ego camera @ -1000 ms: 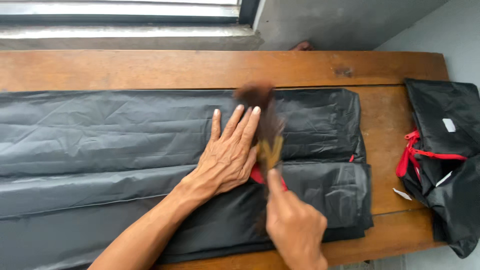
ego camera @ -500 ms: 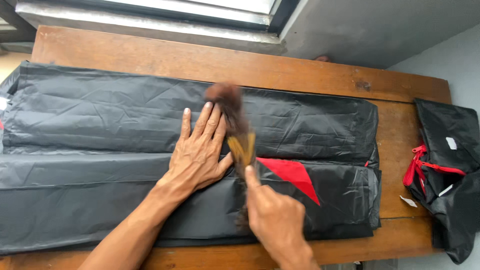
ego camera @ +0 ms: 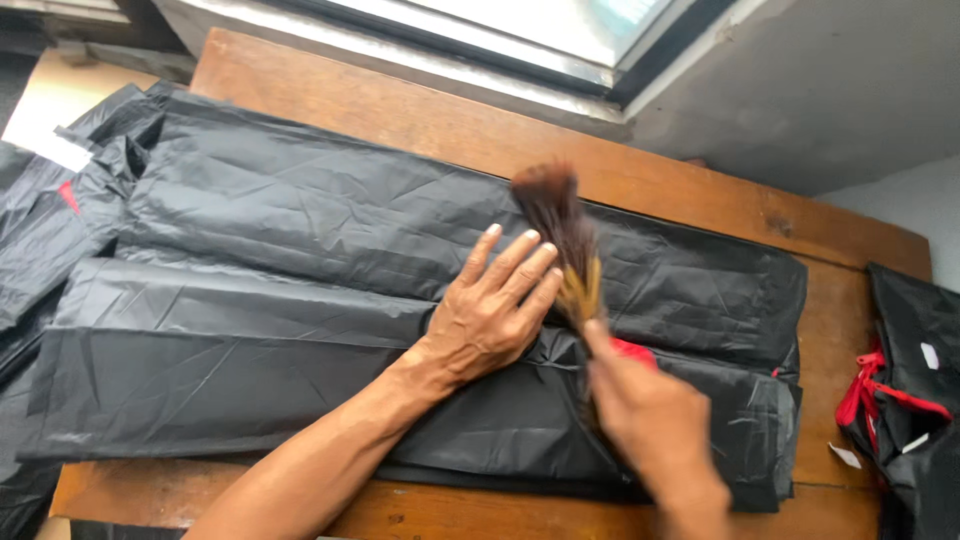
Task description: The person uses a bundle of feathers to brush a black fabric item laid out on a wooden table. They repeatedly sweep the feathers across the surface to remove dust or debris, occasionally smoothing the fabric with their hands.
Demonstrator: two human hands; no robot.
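Note:
A long stack of flat black plastic sheets [ego camera: 300, 260] lies folded along a wooden table [ego camera: 420, 110]. My left hand [ego camera: 490, 315] presses flat on the plastic near its middle, fingers spread. My right hand [ego camera: 650, 425] grips a small brush [ego camera: 560, 225] with dark bristles and a straw-coloured neck, its bristles over the plastic just beyond my left fingertips. The brush and right hand are blurred with motion. A bit of red [ego camera: 632, 350] shows between the folds beside my right hand.
A black bag with red straps [ego camera: 905, 400] sits at the table's right end. More black plastic [ego camera: 40, 230] hangs off the left end. A window sill [ego camera: 420, 40] and a grey wall run behind the table.
The view has shifted so the table sits further right and tilted. The brush has swept across the plastic by my left hand. Less of the red piece shows than half a second ago.

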